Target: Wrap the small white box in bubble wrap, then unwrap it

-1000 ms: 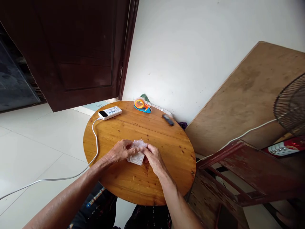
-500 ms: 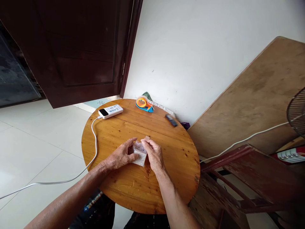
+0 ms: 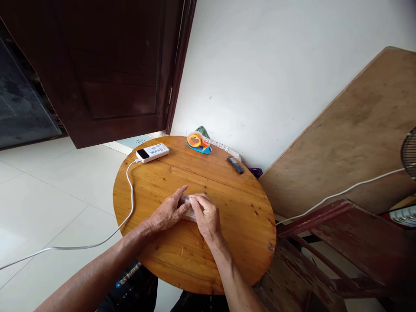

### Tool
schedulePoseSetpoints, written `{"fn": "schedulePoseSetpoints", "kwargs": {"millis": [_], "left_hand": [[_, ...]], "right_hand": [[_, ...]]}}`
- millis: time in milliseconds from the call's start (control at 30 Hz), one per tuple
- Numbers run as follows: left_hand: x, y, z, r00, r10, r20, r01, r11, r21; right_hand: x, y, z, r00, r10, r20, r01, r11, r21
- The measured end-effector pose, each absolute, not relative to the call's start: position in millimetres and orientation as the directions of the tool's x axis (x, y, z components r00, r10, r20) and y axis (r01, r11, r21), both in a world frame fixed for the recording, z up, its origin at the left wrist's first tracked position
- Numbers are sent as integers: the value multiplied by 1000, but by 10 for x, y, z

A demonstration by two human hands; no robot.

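Observation:
A small whitish packet (image 3: 190, 216) in clear plastic wrap lies on the round wooden table (image 3: 234, 234), mostly covered by my hands. My left hand (image 3: 167, 212) grips it from the left, thumb across its top and index finger stretched along the far side. The fingers of my right hand (image 3: 207, 214) are pinched together over the packet's far right part, on the plastic wrap. What exactly lies between those fingertips is hard to see.
Toward the back stand a white power bank (image 3: 152, 153) with a white cable (image 3: 131, 190), an orange and blue tape dispenser (image 3: 199, 143) and a dark, pixelated object (image 3: 235, 164). A dark door (image 3: 123, 86) is behind on the left; a red wooden chair (image 3: 351, 247) is at right.
My right hand has moved slightly left and down over the packet, hiding more of it. A small brownish bit near its fingertips no longer shows. The left hand stays in place.

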State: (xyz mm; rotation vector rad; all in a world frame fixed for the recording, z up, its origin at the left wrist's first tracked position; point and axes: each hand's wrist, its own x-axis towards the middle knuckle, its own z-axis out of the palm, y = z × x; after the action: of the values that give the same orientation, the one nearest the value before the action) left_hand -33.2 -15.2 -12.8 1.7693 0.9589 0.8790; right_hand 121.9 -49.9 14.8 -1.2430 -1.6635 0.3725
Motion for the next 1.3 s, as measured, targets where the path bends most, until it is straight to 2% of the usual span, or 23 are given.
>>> {"fn": "schedulePoseSetpoints", "kwargs": {"millis": [67, 133, 233, 433, 633, 867, 1300], "left_hand": [[-293, -160, -141, 412, 887, 208, 263, -334, 905], [-269, -171, -139, 345, 902, 258, 335, -375, 864], [-292, -202, -108, 286, 908, 305, 398, -402, 825], [-394, -292, -113, 384, 829, 406, 353, -538, 765], [-368, -243, -137, 421, 820, 387, 374, -546, 750], [-393, -234, -69, 456, 804, 382, 336, -553, 763], [-389, -214, -65, 451, 807, 380, 324, -545, 773]], "right_hand": [[1210, -486, 114, -22, 815, 579, 653, 450, -609], [1217, -454, 85, -23, 804, 595, 702, 437, -563], [1242, -398, 60, 24, 834, 552, 692, 384, -611], [1261, -381, 80, 67, 902, 426, 582, 311, -751], [1324, -388, 126, 155, 933, 325, 404, 241, -883], [1365, -357, 99, 213, 945, 249, 224, 201, -954], [1326, -466, 180, 96, 931, 352, 390, 291, -874]]}}
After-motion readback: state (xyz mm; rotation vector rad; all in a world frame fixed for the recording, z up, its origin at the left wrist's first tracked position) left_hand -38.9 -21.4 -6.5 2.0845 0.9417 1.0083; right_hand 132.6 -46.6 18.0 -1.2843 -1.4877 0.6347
